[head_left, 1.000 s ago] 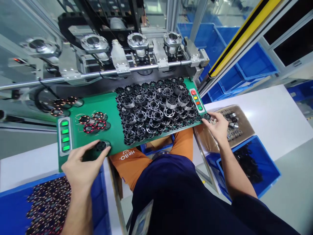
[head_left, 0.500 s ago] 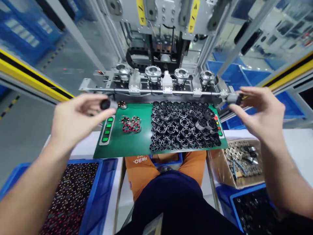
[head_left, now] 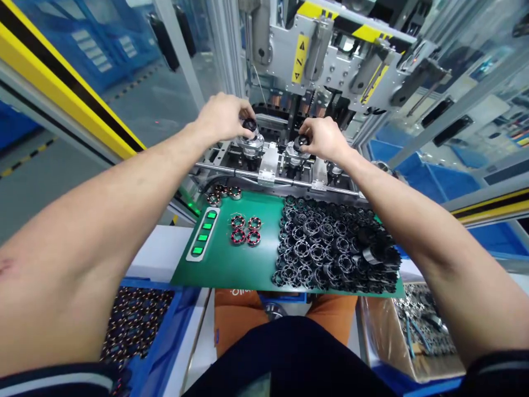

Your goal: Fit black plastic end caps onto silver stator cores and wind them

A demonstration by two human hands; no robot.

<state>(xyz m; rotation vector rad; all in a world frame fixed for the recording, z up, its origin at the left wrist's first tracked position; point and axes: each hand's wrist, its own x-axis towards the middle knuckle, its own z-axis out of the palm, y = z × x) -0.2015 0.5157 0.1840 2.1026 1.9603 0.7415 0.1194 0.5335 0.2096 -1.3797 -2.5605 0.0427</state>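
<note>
My left hand (head_left: pixel 225 118) is closed around a black-topped stator core (head_left: pixel 249 124), right at the leftmost round metal fixture (head_left: pixel 251 148) of the machine. With fingers pinched on a second black stator core (head_left: pixel 303 141), my right hand (head_left: pixel 325 138) is over the neighbouring fixture (head_left: pixel 295 155). Whether either core is fully seated cannot be made out. On the green work surface (head_left: pixel 252 270), many bare stator cores (head_left: pixel 318 251) stand packed at the right. Several copper-wound stators (head_left: pixel 246 230) are grouped to the left of them.
A panel of green-lit buttons (head_left: pixel 203 234) lies along the surface's left side. Machine heads with yellow warning labels (head_left: pixel 300 58) hang above the fixtures. A blue bin (head_left: pixel 165 331) of wound stators is at lower left; a cardboard box (head_left: pixel 382 336) of metal parts is at lower right.
Both hands have moved inward and forward from the sides of the machine to the fixtures, each carrying a stator core. The head view has shifted, and more wound stators show at the back left corner.
</note>
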